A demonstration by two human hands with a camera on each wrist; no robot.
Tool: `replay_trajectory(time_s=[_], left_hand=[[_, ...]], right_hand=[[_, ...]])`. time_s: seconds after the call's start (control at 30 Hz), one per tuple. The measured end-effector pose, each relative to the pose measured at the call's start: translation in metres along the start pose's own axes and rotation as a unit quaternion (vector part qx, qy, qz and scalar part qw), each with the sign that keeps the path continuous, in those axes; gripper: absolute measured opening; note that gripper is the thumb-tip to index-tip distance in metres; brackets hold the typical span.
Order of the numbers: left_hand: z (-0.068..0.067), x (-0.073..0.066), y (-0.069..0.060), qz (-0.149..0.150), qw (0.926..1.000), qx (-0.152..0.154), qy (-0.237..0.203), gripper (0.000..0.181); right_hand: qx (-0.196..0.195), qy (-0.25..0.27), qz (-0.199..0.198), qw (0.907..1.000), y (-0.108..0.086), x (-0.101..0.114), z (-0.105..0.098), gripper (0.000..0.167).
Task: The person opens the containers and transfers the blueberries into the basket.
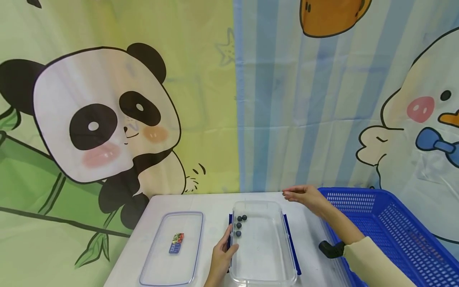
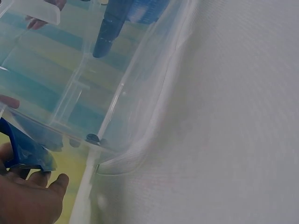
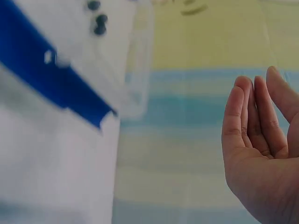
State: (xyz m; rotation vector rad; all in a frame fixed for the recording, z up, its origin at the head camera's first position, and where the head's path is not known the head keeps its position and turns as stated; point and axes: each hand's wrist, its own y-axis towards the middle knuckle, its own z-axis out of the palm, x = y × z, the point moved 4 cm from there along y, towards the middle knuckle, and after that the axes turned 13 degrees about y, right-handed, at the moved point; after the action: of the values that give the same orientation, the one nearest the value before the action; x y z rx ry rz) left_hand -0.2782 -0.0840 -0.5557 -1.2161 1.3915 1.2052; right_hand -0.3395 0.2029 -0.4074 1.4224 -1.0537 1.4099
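**Fingers: left hand on the food box, right hand visibly bare**

Left: thumb at the 9 o'clock rim of the clear plastic food box, other fingers bent outside it near the left blue latch; reads as a grip on that wall. Right: fingers nearly straight and drawn together, thumb close to their tips, nothing seen between.

Location: box on the white table, uncovered; four small dark balls inside, toward 10 o'clock.

Risks (judged):
- Balls look free to roll; a tug or tilt by the left hand could scatter them across the smooth floor.
- Both latches hang outward. A sleeve or wrist passing low could catch the right blue latch and twist the box.
- The blue slotted basket, at 3 o'clock, lies beneath the right forearm; a low sweep could knock it.

Pose: left hand comes in from 7 o'clock. Right hand hangs off the box's 1 o'clock corner, fingertips aimed toward 9 o'clock, forearm slanting back to 4 o'clock.
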Motion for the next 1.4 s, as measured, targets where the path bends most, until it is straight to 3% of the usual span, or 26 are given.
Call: replay_trajectory(time_s=[0.23, 0.43, 0.77, 0.9, 1.13, 1.4], left_hand=[[-0.001, 0.000, 0.001, -0.002, 1.0000, -0.002, 0.000, 0.062], [0.000, 0.001, 0.001, 0.004, 1.0000, 0.007, 0.005, 0.061], [0.002, -0.002, -0.002, 0.024, 0.9996, 0.015, 0.009, 0.062], [-0.001, -0.003, -0.002, 0.018, 0.9997, 0.007, 0.018, 0.062], [-0.001, -0.003, -0.002, 0.003, 0.9998, 0.003, 0.017, 0.061], [-0.002, -0.002, -0.001, 0.001, 0.9998, -0.001, 0.019, 0.061]], right_hand=[[0.042, 0.023, 0.017, 0.9987, 0.033, -0.031, 0.077, 0.033], [0.040, 0.039, 0.035, 0.9979, 0.051, -0.071, 0.114, 0.026], [-0.050, 0.011, 0.058, 0.9970, 0.057, -0.114, 0.126, 0.016], [-0.052, -0.008, 0.064, 0.9966, 0.057, -0.118, 0.130, 0.014], [-0.057, -0.007, 0.122, 0.9908, 0.058, -0.128, 0.129, 0.018], [-0.023, 0.006, 0.147, 0.9889, 0.058, -0.136, 0.132, 0.021]])
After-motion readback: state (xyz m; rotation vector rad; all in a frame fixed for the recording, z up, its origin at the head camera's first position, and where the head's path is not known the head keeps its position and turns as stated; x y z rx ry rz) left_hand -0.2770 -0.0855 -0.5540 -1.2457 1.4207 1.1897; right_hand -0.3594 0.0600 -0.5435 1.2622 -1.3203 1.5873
